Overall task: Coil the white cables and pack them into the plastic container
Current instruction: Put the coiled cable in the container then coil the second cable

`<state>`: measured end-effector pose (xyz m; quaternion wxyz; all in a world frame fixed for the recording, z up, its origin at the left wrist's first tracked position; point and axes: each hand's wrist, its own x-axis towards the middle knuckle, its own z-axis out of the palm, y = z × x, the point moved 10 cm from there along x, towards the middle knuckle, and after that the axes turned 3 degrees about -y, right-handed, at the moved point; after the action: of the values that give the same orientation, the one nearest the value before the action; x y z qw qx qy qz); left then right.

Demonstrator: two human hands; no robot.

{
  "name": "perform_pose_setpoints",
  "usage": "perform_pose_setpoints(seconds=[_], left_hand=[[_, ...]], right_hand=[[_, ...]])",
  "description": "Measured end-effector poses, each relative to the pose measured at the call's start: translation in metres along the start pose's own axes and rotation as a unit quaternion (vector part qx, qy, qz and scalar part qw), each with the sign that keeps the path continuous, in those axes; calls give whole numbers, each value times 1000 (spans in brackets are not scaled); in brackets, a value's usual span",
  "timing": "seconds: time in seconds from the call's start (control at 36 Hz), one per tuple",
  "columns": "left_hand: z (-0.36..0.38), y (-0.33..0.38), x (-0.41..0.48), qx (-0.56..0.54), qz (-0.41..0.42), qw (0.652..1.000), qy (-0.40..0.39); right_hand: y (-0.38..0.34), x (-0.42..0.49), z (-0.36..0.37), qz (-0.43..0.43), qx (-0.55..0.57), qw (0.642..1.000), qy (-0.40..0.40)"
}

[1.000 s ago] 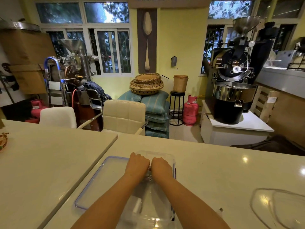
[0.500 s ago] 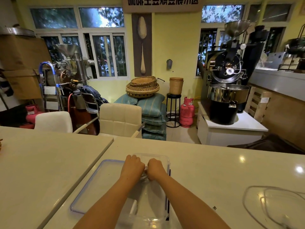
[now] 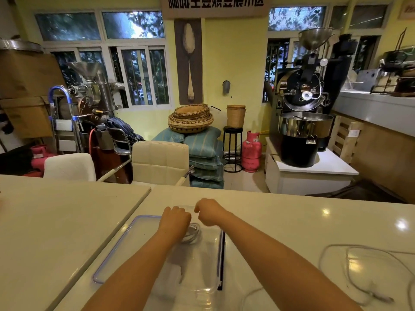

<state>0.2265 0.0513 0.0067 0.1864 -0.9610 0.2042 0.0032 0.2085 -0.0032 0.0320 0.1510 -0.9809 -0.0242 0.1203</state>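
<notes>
Here the coiled cable (image 3: 190, 235) lies under the left hand (image 3: 175, 221), whose grip is hidden.

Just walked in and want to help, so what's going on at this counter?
A person is packing white cables into a clear plastic container. The left hand presses a coiled cable into it while the right hand hovers just above. Its lid lies alongside, and another loose cable waits on the counter.

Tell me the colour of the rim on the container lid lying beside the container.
Blue-violet: a thin edge around the clear lid, seen in the head view, the only one.
</notes>
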Motion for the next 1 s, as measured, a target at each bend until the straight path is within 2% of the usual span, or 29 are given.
perform_pose_setpoints(seconds=[0.17,0.33,0.47,0.64,0.83,1.0], left_hand=[[-44,8,-4,-113,-14,992,49],[-88,46,-11,-268,30,958,97],[-103,93,-14,-340,81,933,91],[-98,163,-18,-329,141,934,27],[-71,235,-31,-284,212,933,-70],[-64,282,-44,-274,258,923,-79]], right_hand=[[22,-30,-51,-35,18,997,60],[80,-72,-82,2,15,996,90],[144,-115,-96,59,40,990,121],[220,-161,-87,122,72,981,135],[273,-194,-47,168,93,977,86],[294,-207,-18,192,83,977,44]])
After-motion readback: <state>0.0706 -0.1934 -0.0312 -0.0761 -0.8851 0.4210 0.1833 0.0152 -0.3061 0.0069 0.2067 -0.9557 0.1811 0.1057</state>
